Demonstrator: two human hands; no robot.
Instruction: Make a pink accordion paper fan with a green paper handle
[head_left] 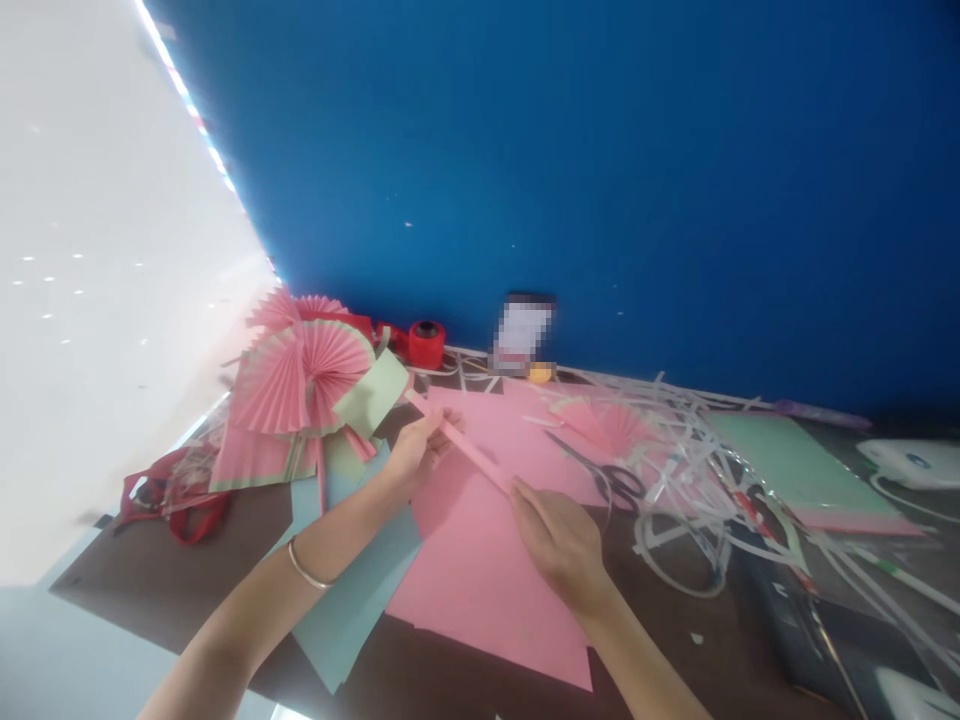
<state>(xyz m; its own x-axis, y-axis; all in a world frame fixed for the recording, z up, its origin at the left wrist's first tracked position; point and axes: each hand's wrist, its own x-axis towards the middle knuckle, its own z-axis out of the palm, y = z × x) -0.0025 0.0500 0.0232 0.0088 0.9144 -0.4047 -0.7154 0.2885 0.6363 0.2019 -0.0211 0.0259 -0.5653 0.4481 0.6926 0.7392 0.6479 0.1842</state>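
Pink everywhere, honestly. Far left: tangled red ribbon lying on the dark brown tabletop, then a heap of pleated pink paper fans with a pale green paper square leaning against it. Behind those, by the blue wall, a red tape roll.

Left hand, thin bangle on the wrist, pinching the upper end of a narrow folded pink paper strip between thumb and fingers. Strip held up in the air, slanting down to the right, over a big flat pink paper sheet. Light blue paper sheet tucked under that sheet's left side. Right hand clamped on the strip's lower end, fingers curled around it, back of hand to the camera.

Just right of that hand: black-handled scissors lying partly on the pink sheet. Small pleated pink fan beyond them. Then a messy pile of white paper offcuts, curly and tangled. Further right, flat pale green paper sheet. White thing at far right edge, too cut off to tell.
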